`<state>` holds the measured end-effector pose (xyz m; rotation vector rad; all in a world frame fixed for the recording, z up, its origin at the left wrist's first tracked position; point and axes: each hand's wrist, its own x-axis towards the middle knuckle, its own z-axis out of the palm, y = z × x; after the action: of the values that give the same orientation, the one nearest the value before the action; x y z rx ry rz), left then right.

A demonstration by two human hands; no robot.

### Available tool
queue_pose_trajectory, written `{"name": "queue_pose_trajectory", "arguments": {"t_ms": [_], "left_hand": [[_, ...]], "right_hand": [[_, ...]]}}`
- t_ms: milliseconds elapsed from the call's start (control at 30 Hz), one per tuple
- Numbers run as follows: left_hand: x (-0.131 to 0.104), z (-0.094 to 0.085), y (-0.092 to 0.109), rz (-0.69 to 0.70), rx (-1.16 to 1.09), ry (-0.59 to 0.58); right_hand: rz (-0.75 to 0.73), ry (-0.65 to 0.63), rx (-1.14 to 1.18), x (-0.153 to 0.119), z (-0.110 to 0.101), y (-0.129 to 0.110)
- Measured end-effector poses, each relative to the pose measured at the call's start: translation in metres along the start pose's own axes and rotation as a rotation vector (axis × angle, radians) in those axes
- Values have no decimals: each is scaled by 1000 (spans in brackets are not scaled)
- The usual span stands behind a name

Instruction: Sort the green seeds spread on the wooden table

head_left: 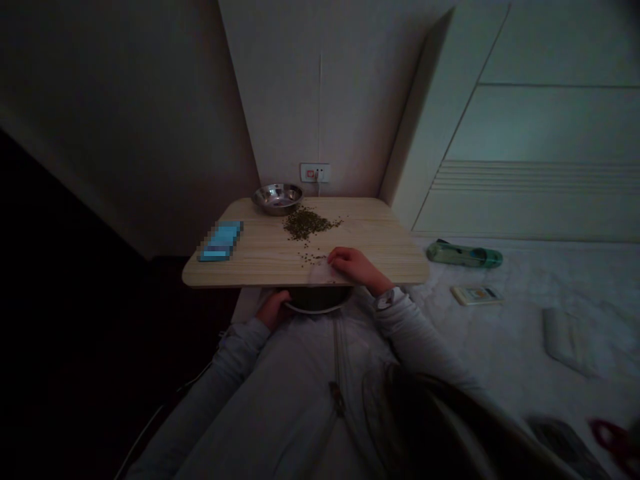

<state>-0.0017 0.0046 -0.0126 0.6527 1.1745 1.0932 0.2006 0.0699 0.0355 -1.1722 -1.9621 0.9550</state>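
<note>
My left hand [274,309] grips the rim of a bowl [320,309] below the table's near edge, its thumb over the rim. Much of that bowl is hidden under the tabletop, and its inside is dark. My right hand [354,267] is closed, fingers curled down at the near edge of the wooden table [260,260]. A pale, blurred patch shows beside its fingertips; whether they hold it is unclear. Small green beans [304,224] lie in a loose pile on the board, and several more [311,257] are scattered close to my right fingers.
A shiny steel bowl [278,199] stands at the back left, touching the pile's side. A lit phone [221,241] lies at the left. On the white bedding [515,347] to the right are a green bottle [465,255], another phone [477,295] and a pale packet [568,340].
</note>
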Motion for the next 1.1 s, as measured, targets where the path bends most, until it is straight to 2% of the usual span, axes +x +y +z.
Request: {"name": "queue_pose_trajectory", "arguments": {"t_ms": [100, 233, 533, 1100], "left_hand": [[1, -1, 0, -67, -30, -27], [0, -1, 1, -45, -47, -26], [-1, 1, 2, -60, -72, 1], [2, -3, -2, -46, -74, -11]], "right_hand": [[-19, -18, 13, -1, 0, 0], [21, -16, 64, -1, 0, -1], [67, 203, 91, 2, 2, 0], [61, 206, 76, 2, 2, 2]]}}
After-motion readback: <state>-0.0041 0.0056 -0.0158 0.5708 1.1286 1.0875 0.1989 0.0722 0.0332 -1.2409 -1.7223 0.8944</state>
